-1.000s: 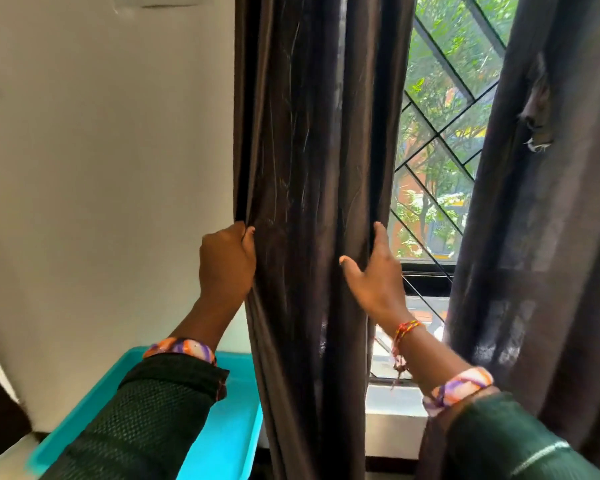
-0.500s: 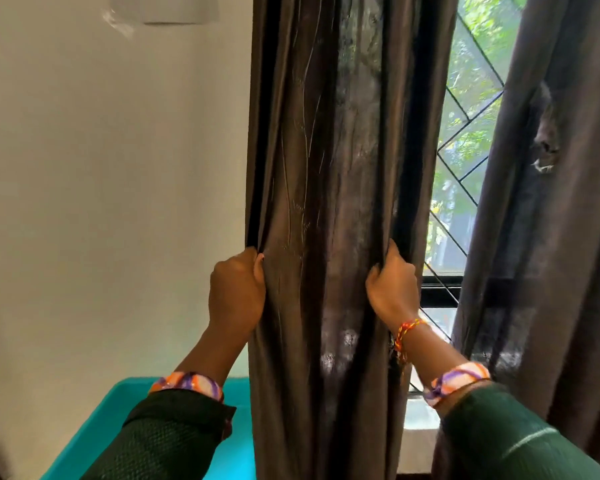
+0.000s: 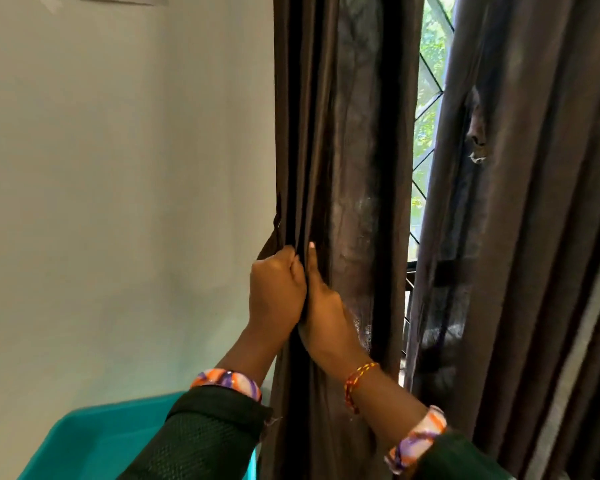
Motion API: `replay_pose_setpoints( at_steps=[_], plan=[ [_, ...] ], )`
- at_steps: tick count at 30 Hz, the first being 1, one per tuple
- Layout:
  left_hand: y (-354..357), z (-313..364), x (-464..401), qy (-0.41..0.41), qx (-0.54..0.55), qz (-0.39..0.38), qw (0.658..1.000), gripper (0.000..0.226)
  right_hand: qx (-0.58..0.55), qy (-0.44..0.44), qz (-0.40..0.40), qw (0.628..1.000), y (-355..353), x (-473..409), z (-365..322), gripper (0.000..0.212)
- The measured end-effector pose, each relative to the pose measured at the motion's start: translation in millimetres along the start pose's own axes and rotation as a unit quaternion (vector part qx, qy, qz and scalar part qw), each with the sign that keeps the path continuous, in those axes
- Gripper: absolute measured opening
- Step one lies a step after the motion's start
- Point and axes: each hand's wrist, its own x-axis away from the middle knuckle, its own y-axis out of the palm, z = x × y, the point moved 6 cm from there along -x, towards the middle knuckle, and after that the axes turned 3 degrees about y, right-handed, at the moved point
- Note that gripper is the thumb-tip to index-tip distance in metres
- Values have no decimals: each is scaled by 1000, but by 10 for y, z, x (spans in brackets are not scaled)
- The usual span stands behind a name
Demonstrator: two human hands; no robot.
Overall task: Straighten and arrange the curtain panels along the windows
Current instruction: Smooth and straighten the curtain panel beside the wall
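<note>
A dark brown curtain panel (image 3: 354, 140) hangs in folds beside the wall. A second dark panel (image 3: 534, 202) hangs to its right, with a narrow strip of window (image 3: 426, 109) and black grille showing between them. My left hand (image 3: 274, 289) grips the left edge folds of the first panel. My right hand (image 3: 321, 306) lies right against the left hand, with its thumb up along the fabric and its fingers tucked into the same folds.
A plain pale wall (image 3: 125, 202) fills the left half. A turquoise plastic tray or tub (image 3: 94, 441) sits low at the left, just below my left sleeve. The right panel has a small torn hole (image 3: 477, 140).
My right hand has left the panel's right edge and moved left to meet the left hand. The panel is bunched narrower and the view has shifted left.
</note>
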Motion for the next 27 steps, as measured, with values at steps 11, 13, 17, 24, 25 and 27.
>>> replay_pose_setpoints(
  at_steps=[11, 13, 17, 24, 25, 27],
  plan=[
    [-85, -161, -33, -27, 50, 0, 998, 25, 66, -53, -77, 993, 170, 63, -86, 78],
    [-137, -262, -54, -29, 14, 14, 999, 23, 90, -81, -52, 991, -14, 29, -69, 80],
    [-257, -471, -89, -43, -30, 26, 998, 23, 98, -50, 232, 967, -689, -211, 193, 86],
    [-326, -557, -88, -39, -43, 25, 998, 20, -338, 243, 49, 908, -880, -603, 714, 102],
    [-323, -528, -81, -31, -44, 27, 998, 20, -349, 238, 29, 906, -858, -606, 707, 92],
    [-301, -488, -72, -23, -43, 26, 998, 20, -350, 225, 21, 909, -840, -600, 698, 73]
  ],
)
